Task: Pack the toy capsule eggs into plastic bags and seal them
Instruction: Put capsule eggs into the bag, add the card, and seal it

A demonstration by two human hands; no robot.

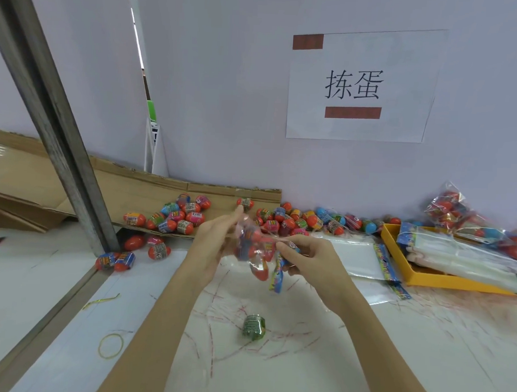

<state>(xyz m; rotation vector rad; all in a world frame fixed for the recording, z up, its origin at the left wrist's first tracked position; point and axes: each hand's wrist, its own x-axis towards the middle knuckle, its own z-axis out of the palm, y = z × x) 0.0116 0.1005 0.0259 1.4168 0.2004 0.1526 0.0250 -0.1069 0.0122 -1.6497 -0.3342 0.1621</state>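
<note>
Loose toy capsule eggs (pixel 173 216) lay on cardboard at left, while the left hand (pixel 212 247) and right hand (pixel 311 257) each kept a pinching grip on a plastic bag (pixel 256 249) of eggs above the white surface (pixel 303 360)

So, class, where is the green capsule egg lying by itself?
In the head view, the green capsule egg lies low centre on the white table, between the forearms.
</note>
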